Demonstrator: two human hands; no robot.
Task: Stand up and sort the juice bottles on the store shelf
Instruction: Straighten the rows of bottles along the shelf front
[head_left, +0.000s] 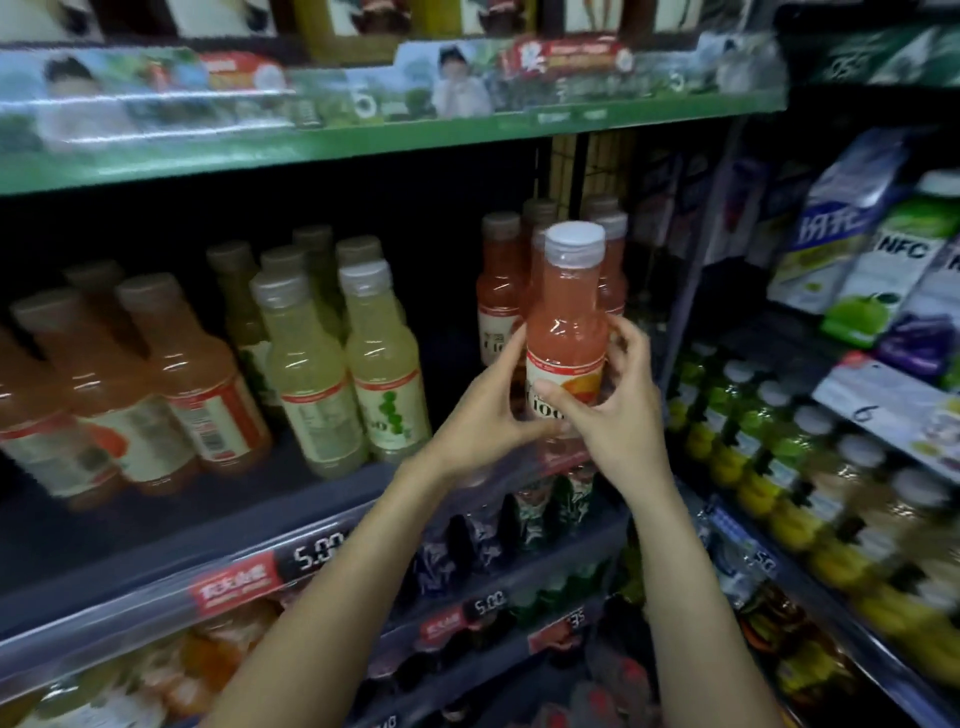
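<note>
A pink juice bottle (569, 322) with a white cap stands upright at the front of the middle shelf (208, 525), held between both hands. My left hand (485, 415) grips its left side, and my right hand (618, 405) grips its right side with the thumb across the label. Behind it stand more pink bottles (498, 291). To the left are pale yellow-green juice bottles (382, 358) and, further left, orange juice bottles (182, 374), all upright.
A green-edged shelf (363, 140) hangs overhead. Price strips (311, 558) run along the shelf front, with dark bottles (519, 514) on the shelf below. To the right stand cartons (893, 260) and rows of yellow-green bottles (779, 467).
</note>
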